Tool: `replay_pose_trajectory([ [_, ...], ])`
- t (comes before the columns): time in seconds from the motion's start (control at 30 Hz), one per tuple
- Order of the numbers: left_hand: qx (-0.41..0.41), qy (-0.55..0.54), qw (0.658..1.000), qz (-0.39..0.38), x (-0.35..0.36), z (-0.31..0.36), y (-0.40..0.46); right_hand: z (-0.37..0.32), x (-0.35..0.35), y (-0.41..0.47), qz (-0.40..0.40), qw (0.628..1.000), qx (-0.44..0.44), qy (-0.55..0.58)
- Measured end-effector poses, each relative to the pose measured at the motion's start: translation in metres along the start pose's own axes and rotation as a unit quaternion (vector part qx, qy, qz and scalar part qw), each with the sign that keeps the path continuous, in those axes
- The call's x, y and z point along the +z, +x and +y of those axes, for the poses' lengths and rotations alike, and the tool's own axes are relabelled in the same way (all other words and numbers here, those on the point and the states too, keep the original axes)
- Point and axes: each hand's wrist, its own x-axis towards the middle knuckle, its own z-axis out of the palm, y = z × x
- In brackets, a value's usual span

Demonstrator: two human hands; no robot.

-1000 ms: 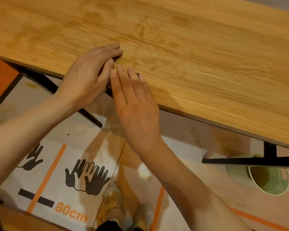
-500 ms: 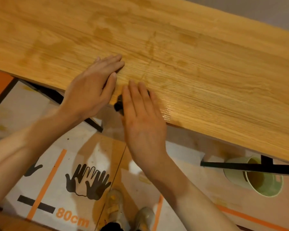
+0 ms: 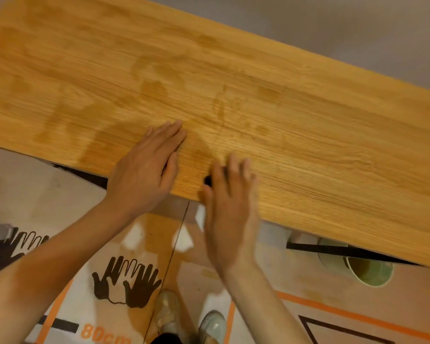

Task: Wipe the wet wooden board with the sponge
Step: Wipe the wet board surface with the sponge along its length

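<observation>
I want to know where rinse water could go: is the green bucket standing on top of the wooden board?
No, the green bucket stands on the floor below the wooden board, partly hidden by its near edge.

Bare forearms, no sleeves, pale worn sneakers [image 3: 169, 316]

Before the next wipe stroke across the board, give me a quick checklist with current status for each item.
1. Sponge under right hand: ok, a dark bit peeks out by the fingers.
2. Left hand flat on the wooden board, bracing: ok.
3. Wet patches left to wipe: not ok, dark marks show beyond both hands.
4. Path ahead free of objects: ok.
5. Sponge near the front edge: not ok, it could slip off.
6. Green bucket on the floor within reach: cannot tell.
</observation>
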Motion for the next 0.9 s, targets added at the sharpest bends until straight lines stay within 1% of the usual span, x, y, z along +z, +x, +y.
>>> replay_pose_trajectory([
  [0.07,0.005,0.002,1.0,-0.005,0.0,-0.001,0.0,-0.018,0.007,0.014,-0.026,0.996,-0.068,0.043],
  [0.13,0.011,0.006,1.0,-0.006,0.0,-0.002,0.0,-0.001,-0.004,0.019,-0.055,0.986,-0.143,0.062],
  [0.17,0.014,0.005,1.0,-0.005,0.0,-0.002,0.0,0.02,-0.014,0.016,-0.073,0.984,-0.153,0.062],
  [0.2,0.014,0.002,1.0,-0.003,0.0,-0.002,0.0,0.045,-0.025,0.012,-0.078,0.986,-0.132,0.061],
  [0.23,0.012,-0.002,1.0,-0.001,0.001,-0.002,0.0,0.072,-0.035,0.008,-0.068,0.993,-0.08,0.059],
  [0.3,0.008,-0.003,1.0,0.004,0.002,-0.001,0.0,0.114,-0.05,0.004,-0.025,0.996,0.069,0.059],
  [0.33,0.007,-0.001,1.0,0.006,0.002,-0.001,0.0,0.118,-0.05,0.006,-0.003,0.989,0.135,0.054],
  [0.37,0.008,0.001,1.0,0.009,0.003,-0.001,0.0,0.111,-0.044,0.008,0.014,0.984,0.173,0.049],
  [0.4,0.009,0.002,1.0,0.009,0.003,-0.002,0.0,0.094,-0.036,0.013,0.025,0.984,0.174,0.043],
  [0.5,0.01,0.006,1.0,-0.002,0.003,-0.002,0.001,0.024,-0.002,0.03,0.034,0.995,0.087,0.037],
  [0.6,0.01,0.01,1.0,-0.017,0.001,-0.002,0.001,-0.03,0.016,0.042,-0.011,0.998,-0.002,0.063],
  [0.67,0.011,0.008,1.0,-0.022,0.0,-0.003,0.002,-0.023,0.008,0.047,-0.059,0.991,-0.081,0.093],
  [0.7,0.012,0.005,1.0,-0.021,0.001,-0.003,0.002,-0.007,0.0,0.047,-0.082,0.987,-0.102,0.093],
  [0.73,0.012,0.001,1.0,-0.018,0.001,-0.003,0.002,0.016,-0.009,0.045,-0.09,0.988,-0.094,0.088],
  [0.77,0.011,-0.004,1.0,-0.013,0.002,-0.002,0.002,0.041,-0.018,0.043,-0.075,0.992,-0.054,0.085],
  [0.8,0.01,-0.007,1.0,-0.01,0.002,-0.002,0.002,0.067,-0.028,0.042,-0.047,0.995,0.012,0.084],
  [0.87,0.009,-0.007,1.0,-0.007,0.002,-0.001,0.002,0.099,-0.041,0.044,0.001,0.984,0.158,0.086],
  [0.9,0.008,-0.005,1.0,-0.007,0.002,-0.001,0.002,0.101,-0.041,0.046,0.017,0.976,0.203,0.081],
])
